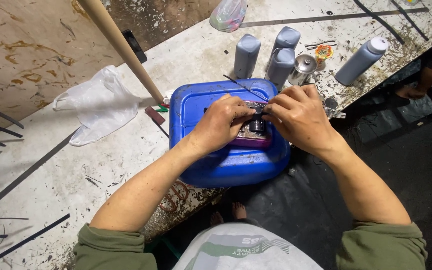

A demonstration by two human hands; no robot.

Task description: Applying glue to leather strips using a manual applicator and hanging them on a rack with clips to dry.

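Both hands work together on top of a blue plastic canister (226,165) lying flat at the near edge of the surface (76,170). Left hand (221,122) and right hand (298,117) pinch a small black part (257,122) between their fingertips, over a purple-edged object (251,140) resting on the canister. Beyond the canister stand three grey bottles (247,55); a fourth grey bottle (361,60) lies tilted toward the far right corner. A white plastic bag (98,105) lies to the left.
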